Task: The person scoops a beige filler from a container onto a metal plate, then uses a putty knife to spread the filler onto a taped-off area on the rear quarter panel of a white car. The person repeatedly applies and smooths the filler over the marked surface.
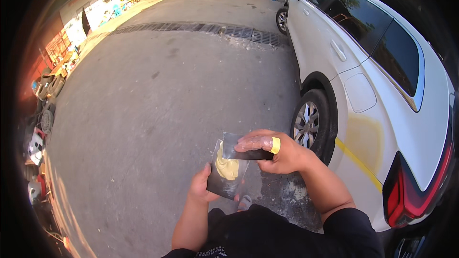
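My left hand (202, 185) grips a dark flat mixing board (221, 185) by its near left edge, thumb on top. A mound of pale yellow body filler (226, 167) lies on the board. In my right hand (282, 151) is a flat, dark rectangular spreader (231, 146), its far end over the upper part of the filler. Clear film covers one finger of that hand, held by a band of yellow tape (276, 145). To the right stands a white car (354, 67), with a yellowish filler patch (364, 138) on its rear quarter panel and yellow masking tape (358, 165) below it.
The car's rear wheel (308, 124) is close to my right forearm, and its red tail light (411, 191) is at the lower right. A metal drain grate (191, 27) crosses the concrete floor (143, 114). Tyres (48, 119) and car parts line the left side.
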